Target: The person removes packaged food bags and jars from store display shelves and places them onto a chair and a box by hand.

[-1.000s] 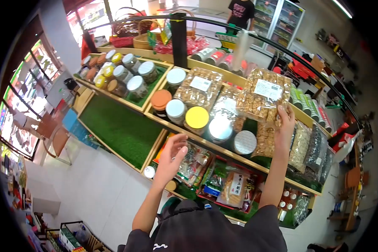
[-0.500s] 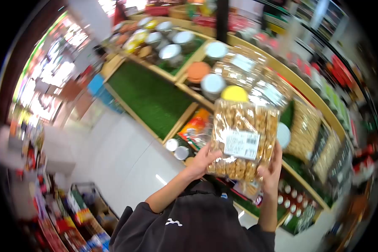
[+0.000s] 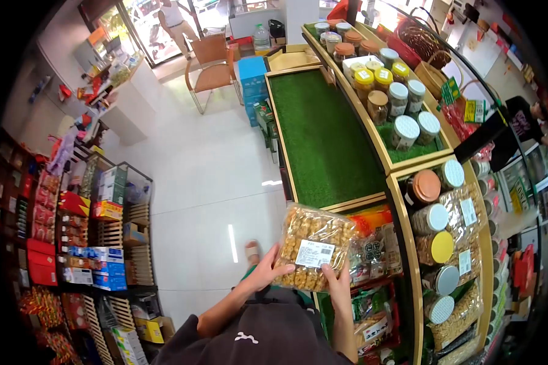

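A clear plastic package of golden-brown snack pieces (image 3: pixel 301 234), with a white printed label, is held in front of the body. My left hand (image 3: pixel 265 271) grips its lower left edge, the thumb on the front. On the lower right side my right hand (image 3: pixel 338 283) holds it, thumb over the label's corner. Just right of the package are bagged goods (image 3: pixel 374 252) on the lower shelf. Jars with white, orange and yellow lids (image 3: pixel 433 247) stand further right beside more packaged snacks (image 3: pixel 467 210).
A green-lined display tray (image 3: pixel 323 140) lies ahead, with jars (image 3: pixel 397 97) on the tier to its right. A brown chair (image 3: pixel 212 67) and blue boxes (image 3: pixel 252 85) stand beyond. Stocked racks (image 3: pixel 109 213) are at the left. One person stands near the doorway, another at the right.
The package has come off the upper shelf into both hands and in front of the body. The left hand has closed on it. The view has swung left toward the aisle.
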`<move>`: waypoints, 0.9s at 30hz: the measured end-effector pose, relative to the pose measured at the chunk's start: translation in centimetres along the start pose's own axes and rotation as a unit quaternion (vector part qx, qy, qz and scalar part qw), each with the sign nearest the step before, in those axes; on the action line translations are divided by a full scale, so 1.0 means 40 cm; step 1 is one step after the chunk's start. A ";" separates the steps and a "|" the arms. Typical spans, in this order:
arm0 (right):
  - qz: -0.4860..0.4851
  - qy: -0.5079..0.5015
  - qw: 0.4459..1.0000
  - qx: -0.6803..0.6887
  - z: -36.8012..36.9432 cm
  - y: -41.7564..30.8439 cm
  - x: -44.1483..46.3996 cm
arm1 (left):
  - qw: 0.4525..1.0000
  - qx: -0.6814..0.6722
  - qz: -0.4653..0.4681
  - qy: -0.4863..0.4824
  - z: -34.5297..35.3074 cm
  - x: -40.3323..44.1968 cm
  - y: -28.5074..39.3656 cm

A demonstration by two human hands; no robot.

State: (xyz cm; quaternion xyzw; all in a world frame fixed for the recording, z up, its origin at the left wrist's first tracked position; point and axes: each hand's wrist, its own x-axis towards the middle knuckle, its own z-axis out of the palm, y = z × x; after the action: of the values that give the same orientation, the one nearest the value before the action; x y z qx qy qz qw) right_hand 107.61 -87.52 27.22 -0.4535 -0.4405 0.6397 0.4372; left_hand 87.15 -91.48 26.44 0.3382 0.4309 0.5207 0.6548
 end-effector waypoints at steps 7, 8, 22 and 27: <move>0.006 -0.013 0.979 -0.203 0.278 -0.012 0.152 | 0.991 -0.116 -0.017 0.062 -0.256 0.004 0.048; 0.008 -0.035 0.986 -0.160 0.343 0.006 0.182 | 0.991 -0.118 -0.012 0.059 -0.313 0.003 0.080; -0.086 -0.204 0.940 -0.261 0.967 0.063 0.422 | 0.935 -0.131 0.042 0.326 -0.820 -0.045 0.275; -0.035 -0.187 0.965 -0.181 1.016 0.091 0.561 | 0.948 -0.077 0.040 0.307 -0.923 0.087 0.317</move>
State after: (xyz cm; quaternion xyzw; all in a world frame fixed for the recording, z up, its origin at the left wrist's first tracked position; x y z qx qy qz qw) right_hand 63.18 -73.62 27.51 -0.3812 -0.6384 0.6073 0.2798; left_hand 48.68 -85.40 22.25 0.1269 0.5559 0.6566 0.4938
